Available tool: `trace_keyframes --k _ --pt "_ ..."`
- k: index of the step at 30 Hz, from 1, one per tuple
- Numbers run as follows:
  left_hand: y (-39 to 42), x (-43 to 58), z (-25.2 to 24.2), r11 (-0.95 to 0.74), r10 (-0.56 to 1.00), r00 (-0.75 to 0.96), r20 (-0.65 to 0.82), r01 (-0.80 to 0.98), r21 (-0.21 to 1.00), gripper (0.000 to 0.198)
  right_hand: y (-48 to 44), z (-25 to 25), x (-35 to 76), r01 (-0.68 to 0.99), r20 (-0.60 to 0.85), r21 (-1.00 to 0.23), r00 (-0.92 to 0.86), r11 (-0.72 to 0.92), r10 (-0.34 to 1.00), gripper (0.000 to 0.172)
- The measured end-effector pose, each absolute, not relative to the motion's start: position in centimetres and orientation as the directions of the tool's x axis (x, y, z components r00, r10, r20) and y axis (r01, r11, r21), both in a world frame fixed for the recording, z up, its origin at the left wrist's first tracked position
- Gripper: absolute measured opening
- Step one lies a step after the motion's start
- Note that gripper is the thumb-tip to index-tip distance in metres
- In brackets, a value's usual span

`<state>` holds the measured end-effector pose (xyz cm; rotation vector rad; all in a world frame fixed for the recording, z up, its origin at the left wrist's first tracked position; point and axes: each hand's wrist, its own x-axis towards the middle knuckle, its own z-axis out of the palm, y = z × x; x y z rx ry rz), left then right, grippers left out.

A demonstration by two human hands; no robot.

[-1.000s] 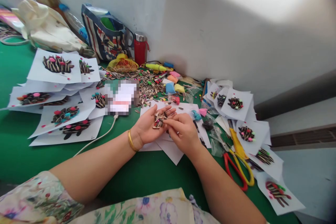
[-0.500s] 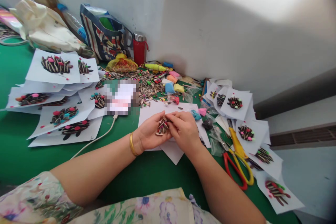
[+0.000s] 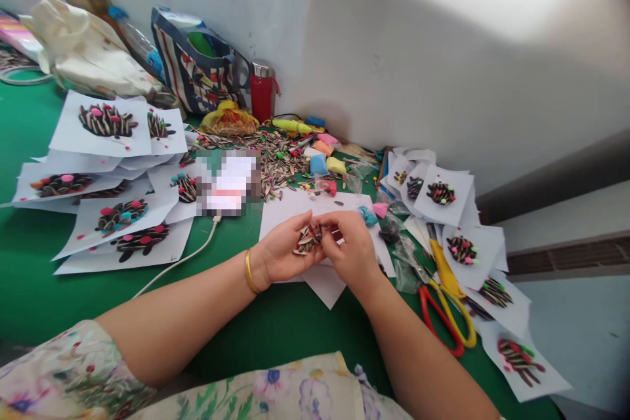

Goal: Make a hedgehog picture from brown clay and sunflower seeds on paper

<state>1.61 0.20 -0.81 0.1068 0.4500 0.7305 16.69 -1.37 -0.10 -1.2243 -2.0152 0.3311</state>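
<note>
In my cupped left hand (image 3: 280, 246), a small cluster of striped sunflower seeds (image 3: 308, 241) with reddish bits rests between thumb and fingers. My right hand (image 3: 349, 246) meets it from the right, thumb and index finger pinched at the cluster's edge; what they grip is too small to name. Both hands are over white paper sheets (image 3: 280, 207) on the green table. Behind them lies a heap of loose sunflower seeds (image 3: 283, 164), beside lumps of coloured clay, among them a blue one (image 3: 317, 165) and a yellow one (image 3: 336, 165).
Cards with seed-and-clay figures are stacked at the left (image 3: 69, 119) and right (image 3: 465, 177). Scissors (image 3: 455, 315) with red and yellow handles lie right of my hands. A blurred phone (image 3: 226, 187) on a white cable, a red bottle (image 3: 262, 95) and bags stand farther back.
My right fingers have shifted slightly and curled more at the cluster's edge. The cluster has turned a little in my left hand, showing more seeds. The table things stay put.
</note>
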Motion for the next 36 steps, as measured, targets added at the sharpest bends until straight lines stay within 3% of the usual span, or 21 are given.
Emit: trace_keyframes --k 9,14,20,23,27,36 --pt "0.1 1.8 -0.8 0.733 0.663 0.645 -0.381 -0.661 0.157 0.036 -1.4 0.3 16.8 0.679 0.482 -0.483 -0.32 0.552 0.816 0.021" --pt "0.1 1.6 -0.8 0.738 0.668 0.656 -0.352 -0.646 0.198 0.038 -1.4 0.3 17.0 0.687 0.456 -0.492 -0.32 0.535 0.83 0.027" --pt "0.9 0.6 -0.8 0.7 0.711 0.614 -0.343 -0.665 0.26 0.036 -1.3 0.6 18.5 0.684 0.499 -0.508 -0.261 0.523 0.826 0.02" --pt "1.7 0.0 -0.8 0.623 0.77 0.52 -0.371 -0.737 0.261 0.039 -0.9 0.6 19.7 0.725 0.391 -0.54 -0.233 0.427 0.89 0.016" --pt "2.4 -0.4 -0.9 0.571 0.796 0.445 -0.41 -0.776 0.267 0.037 -0.3 0.2 20.6 0.81 0.145 -0.484 -0.296 0.329 0.944 0.014" --pt "2.5 -0.2 -0.9 0.565 0.797 0.428 -0.427 -0.779 0.274 0.037 0.2 -1.1 19.9 0.845 0.098 -0.441 -0.29 0.303 0.952 0.016"
